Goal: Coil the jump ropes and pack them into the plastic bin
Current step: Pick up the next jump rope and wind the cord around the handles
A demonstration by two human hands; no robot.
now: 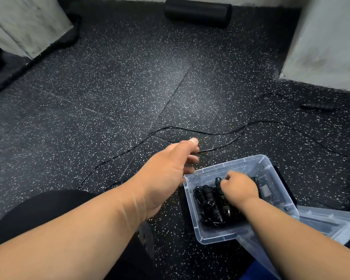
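A clear plastic bin [272,170] sits on the speckled floor at the lower right. It holds coiled black jump ropes [209,205] with their handles. My right hand [238,188] is inside the bin, its fingers curled on the coiled jump ropes. A loose black jump rope [226,133] snakes across the floor, and one handle [317,106] of it lies far to the right. My left hand [170,170] reaches out left of the bin, fingers curled where a strand of this rope meets them. The grip itself is partly hidden.
The bin's clear lid [331,225] lies to the right of the bin. A black foam roller [198,12] rests against the far wall. Concrete pillars stand at the left [26,23] and right [327,47]. A thick black rope [69,40] curls by the left pillar.
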